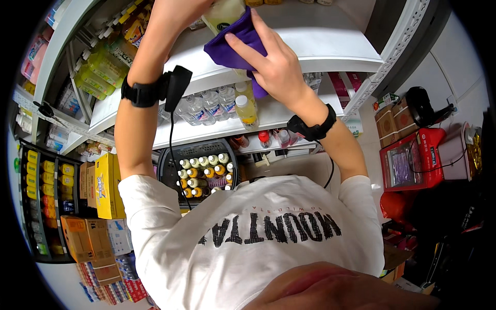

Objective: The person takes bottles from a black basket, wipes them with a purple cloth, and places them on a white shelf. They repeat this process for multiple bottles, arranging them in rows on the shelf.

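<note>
At the top edge, a pale yellow-green bottle (223, 14) is raised in front of a white shelf (330, 44). My left hand (182, 9) grips it from the left; the frame's edge cuts off most of its fingers. A purple cloth (235, 47) is in my right hand (281, 70), pressed against the bottle's lower part. Two right fingers stretch across the cloth, and its loose end hangs below my palm. Under that hand, a yellow bottle with a white cap (246, 111) stands at the front of the lower shelf beside several clear bottles (209, 106).
A dark basket (168, 170) of capped bottles sits below the shelves. Green pump bottles (103, 67) fill the left shelf. Cartons (85, 237) and a yellow box (108, 186) are stacked at left. A red case (413, 160) stands at right. Black cables hang from both wrist straps.
</note>
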The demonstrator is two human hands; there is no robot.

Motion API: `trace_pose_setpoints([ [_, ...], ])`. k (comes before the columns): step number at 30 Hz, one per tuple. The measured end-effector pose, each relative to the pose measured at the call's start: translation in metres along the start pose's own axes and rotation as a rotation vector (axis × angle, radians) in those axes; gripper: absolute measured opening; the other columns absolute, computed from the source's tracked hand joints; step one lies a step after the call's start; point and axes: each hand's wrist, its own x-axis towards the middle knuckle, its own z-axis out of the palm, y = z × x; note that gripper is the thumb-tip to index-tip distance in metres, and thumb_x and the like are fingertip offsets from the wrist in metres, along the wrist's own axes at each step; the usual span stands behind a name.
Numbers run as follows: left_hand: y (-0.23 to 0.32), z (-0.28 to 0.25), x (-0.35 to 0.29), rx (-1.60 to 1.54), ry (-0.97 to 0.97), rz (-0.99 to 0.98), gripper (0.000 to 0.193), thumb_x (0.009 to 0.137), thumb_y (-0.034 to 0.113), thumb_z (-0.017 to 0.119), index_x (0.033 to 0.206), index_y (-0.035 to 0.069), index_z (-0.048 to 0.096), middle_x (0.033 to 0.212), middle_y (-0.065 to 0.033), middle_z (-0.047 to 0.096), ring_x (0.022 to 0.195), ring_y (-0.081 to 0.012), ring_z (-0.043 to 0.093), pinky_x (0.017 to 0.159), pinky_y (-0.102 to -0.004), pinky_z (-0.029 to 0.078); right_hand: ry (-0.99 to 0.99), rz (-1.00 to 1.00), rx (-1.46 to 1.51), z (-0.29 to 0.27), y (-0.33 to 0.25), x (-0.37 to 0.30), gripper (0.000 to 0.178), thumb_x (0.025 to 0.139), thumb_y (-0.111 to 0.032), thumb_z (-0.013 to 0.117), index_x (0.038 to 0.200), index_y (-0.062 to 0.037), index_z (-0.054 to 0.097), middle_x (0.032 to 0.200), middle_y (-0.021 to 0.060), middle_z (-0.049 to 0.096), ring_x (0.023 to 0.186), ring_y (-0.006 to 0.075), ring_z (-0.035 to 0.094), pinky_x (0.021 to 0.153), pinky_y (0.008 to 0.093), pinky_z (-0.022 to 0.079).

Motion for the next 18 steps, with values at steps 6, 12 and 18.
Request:
trace_pose_setpoints([
  [6,-0.041,0.001,0.011,0.155,-0.004,-0.069,0.026,0.087,0.02,0.064,0.09,-0.006,0.062,0.068,-0.0066,0.056,0.065,-0.0113,0.053,0.059,-0.0322,0.048,-0.535,0.041,-0.179,-0.017,0.034,-0.032,0.043,0.082,-0.009,0.065,0.123,-0.022,0.07,0.133,0.0146,0.064,0.105,0.0316,0.069,0.075,0.0394,0.061],
  [12,-0.086,0.013,0.032,0.2,0.055,-0.167,0.038,0.085,0.028,0.067,0.105,-0.005,0.07,0.076,-0.0167,0.069,0.067,-0.0238,0.065,0.066,-0.0378,0.053,-0.474,0.051,-0.324,-0.027,0.098,-0.007,0.05,0.084,-0.012,0.066,0.133,-0.0236,0.066,0.125,0.0096,0.066,0.104,0.0306,0.068,0.081,0.0416,0.06],
  [18,-0.075,0.014,0.04,0.238,-0.059,-0.164,0.042,0.084,0.029,0.068,0.112,-0.002,0.071,0.083,-0.0206,0.072,0.072,-0.0278,0.07,0.069,-0.0387,0.054,-0.956,0.186,-0.26,-0.026,0.13,0.019,0.065,0.095,-0.043,0.067,0.151,-0.0168,0.048,0.133,0.0141,0.062,0.12,0.0366,0.063,0.096,0.0482,0.054],
])
